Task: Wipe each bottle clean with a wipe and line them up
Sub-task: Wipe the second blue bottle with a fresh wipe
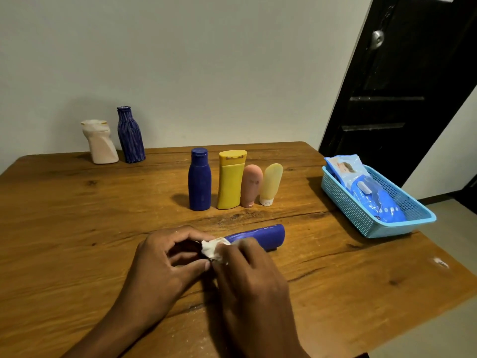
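A blue bottle (260,235) lies on its side on the wooden table (77,228), its base pointing right. My left hand (165,257) grips its hidden cap end. My right hand (247,267) pinches a crumpled white wipe (211,249) against the bottle. Behind stand several bottles in a row: a blue bottle (200,179), a yellow bottle (231,179), a pink tube (251,186) and a pale yellow tube (270,183).
A light blue basket (361,218) holding wipe packs (371,192) sits at the right edge. A white bottle (100,142) and a dark blue ribbed bottle (130,135) stand at the far left by the wall. A dark door (392,86) is on the right.
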